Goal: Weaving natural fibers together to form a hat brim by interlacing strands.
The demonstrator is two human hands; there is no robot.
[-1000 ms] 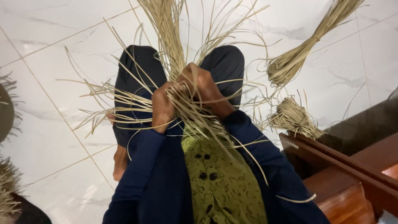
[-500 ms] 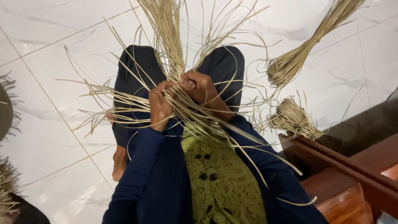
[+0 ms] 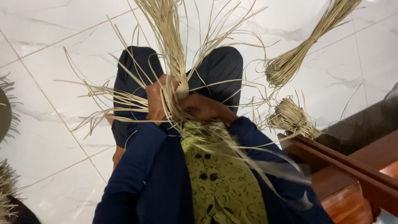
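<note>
Over my lap, both hands work a bunch of pale dried straw strands (image 3: 168, 37) that fans up and out to the sides. My left hand (image 3: 156, 101) is closed around the bunch where the strands meet. My right hand (image 3: 201, 107) grips strands just below and to the right, pulling them toward my body; loose ends trail blurred across my green patterned top (image 3: 219, 182). My knees in dark trousers (image 3: 222, 66) lie under the strands.
Two tied straw bundles lie on the white tiled floor to the right, a long one (image 3: 298, 54) and a short one (image 3: 290, 116). A brown wooden furniture edge (image 3: 352, 166) stands at lower right. Frayed woven pieces (image 3: 6, 182) show at the left edge.
My right hand has dropped from the top of the bunch down toward my body, dragging strands with it. My left hand has shifted slightly up, keeping its grip.
</note>
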